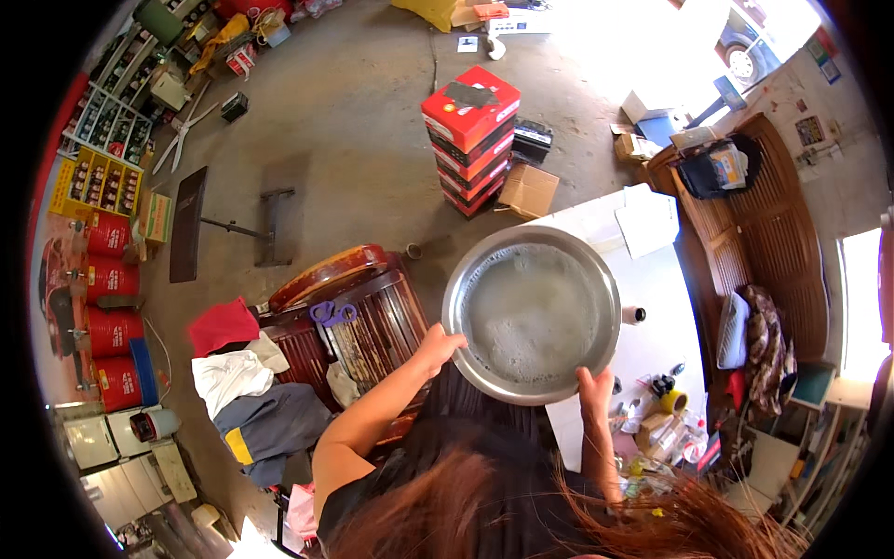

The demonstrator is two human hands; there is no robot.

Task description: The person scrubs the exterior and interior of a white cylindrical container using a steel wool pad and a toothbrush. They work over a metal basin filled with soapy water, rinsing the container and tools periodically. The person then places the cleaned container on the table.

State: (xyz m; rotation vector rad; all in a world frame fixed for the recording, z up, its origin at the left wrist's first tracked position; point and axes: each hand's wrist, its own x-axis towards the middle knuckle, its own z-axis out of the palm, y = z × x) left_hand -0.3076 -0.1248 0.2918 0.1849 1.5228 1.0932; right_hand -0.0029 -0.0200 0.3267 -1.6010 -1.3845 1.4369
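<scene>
Broadly, a grey concrete floor (372, 112) fills the upper part of the view, with a long dark wooden bench (754, 233) curving down the right side and a white counter (652, 317) lying beside it. Left of centre stands a dark wooden slatted chair (358, 312) with purple scissors (331, 313) on its seat, and clothes in red, white and grey lie piled at its left. Farther off on the floor stands a stack of red boxes (472, 135) with a brown cardboard box (528, 190) beside it. A round steel basin (532, 312) holding foamy water is held up over the near edge of the counter. The left hand (438, 347) is closed on the basin's left rim, fingers curled over the edge. The right hand (593, 389) grips the lower right rim, thumb on top.
</scene>
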